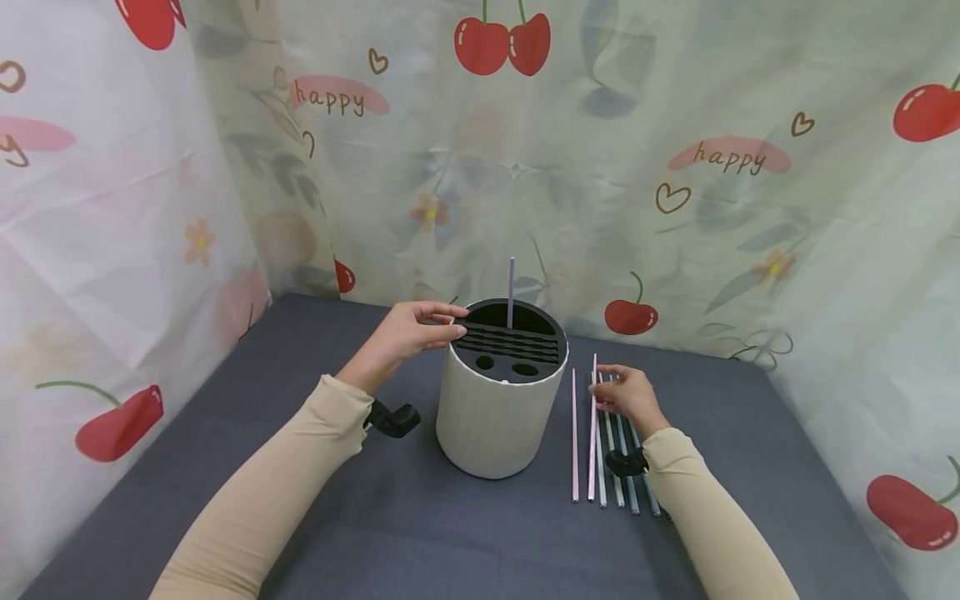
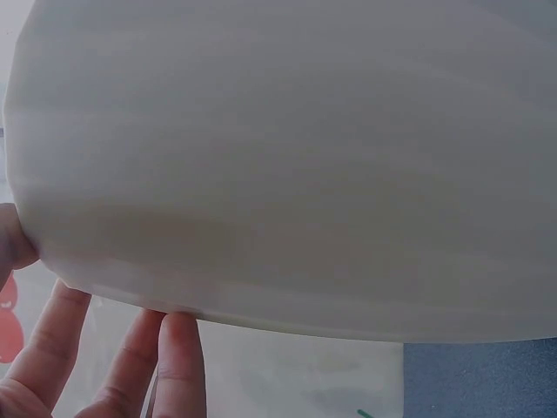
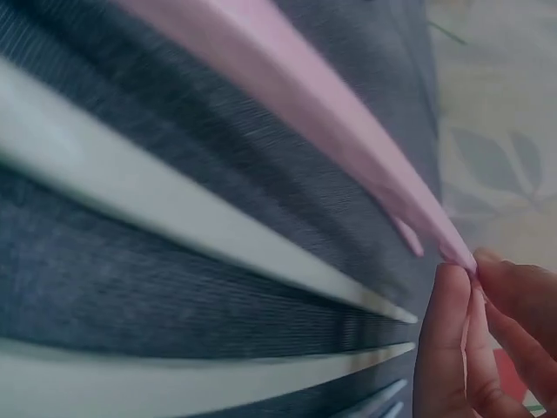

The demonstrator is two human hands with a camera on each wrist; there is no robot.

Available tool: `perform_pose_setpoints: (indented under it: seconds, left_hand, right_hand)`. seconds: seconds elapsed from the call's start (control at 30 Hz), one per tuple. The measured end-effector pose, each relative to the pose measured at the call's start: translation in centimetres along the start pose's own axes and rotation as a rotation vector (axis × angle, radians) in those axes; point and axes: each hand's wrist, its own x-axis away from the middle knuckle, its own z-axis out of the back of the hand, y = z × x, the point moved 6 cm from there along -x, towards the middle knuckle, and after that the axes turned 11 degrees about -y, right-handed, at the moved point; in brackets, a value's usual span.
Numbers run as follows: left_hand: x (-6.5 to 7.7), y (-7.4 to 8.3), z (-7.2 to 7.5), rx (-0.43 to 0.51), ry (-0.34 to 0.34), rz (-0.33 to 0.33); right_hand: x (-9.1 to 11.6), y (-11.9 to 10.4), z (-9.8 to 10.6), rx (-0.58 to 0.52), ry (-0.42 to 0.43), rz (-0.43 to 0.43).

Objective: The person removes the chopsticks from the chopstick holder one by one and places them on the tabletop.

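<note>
A tall off-white round holder (image 1: pixel 491 425) with a black slotted top (image 1: pixel 517 343) stands upright mid-table. My left hand (image 1: pixel 408 333) rests its thumb and straight fingers against the holder's left rim; its fingertips (image 2: pixel 181 335) touch the wall in the left wrist view. One purplish chopstick (image 1: pixel 512 292) stands in the large rear opening. To the right of the holder, my right hand (image 1: pixel 628 395) pinches a pink chopstick (image 3: pixel 365 139) near its far end between thumb and fingers. Beside it lie another pink chopstick (image 1: pixel 574 442) and several pale green and blue-grey chopsticks (image 1: pixel 618 487).
Dark grey cloth covers the table (image 1: pixel 420 533). Behind it and at both sides hangs a pale curtain (image 1: pixel 480 167) printed with cherries. A black wrist mount (image 1: pixel 395 419) juts from the left sleeve, and another black mount (image 1: pixel 626 462) overlaps the chopsticks at the right.
</note>
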Motion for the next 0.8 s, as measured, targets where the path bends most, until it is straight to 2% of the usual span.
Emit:
perform_pose_setpoints:
  seconds: [0.4, 0.8]
  left_hand:
    - [0.1, 0.1, -0.1, -0.007, -0.001, -0.008]
    - [0.0, 0.0, 0.0, 0.002, -0.007, -0.005]
  right_hand:
    - [-1.0, 1.1, -0.8, 0.050, -0.010, -0.048]
    - [-1.3, 0.9, -1.0, 0.119, 0.002, -0.082]
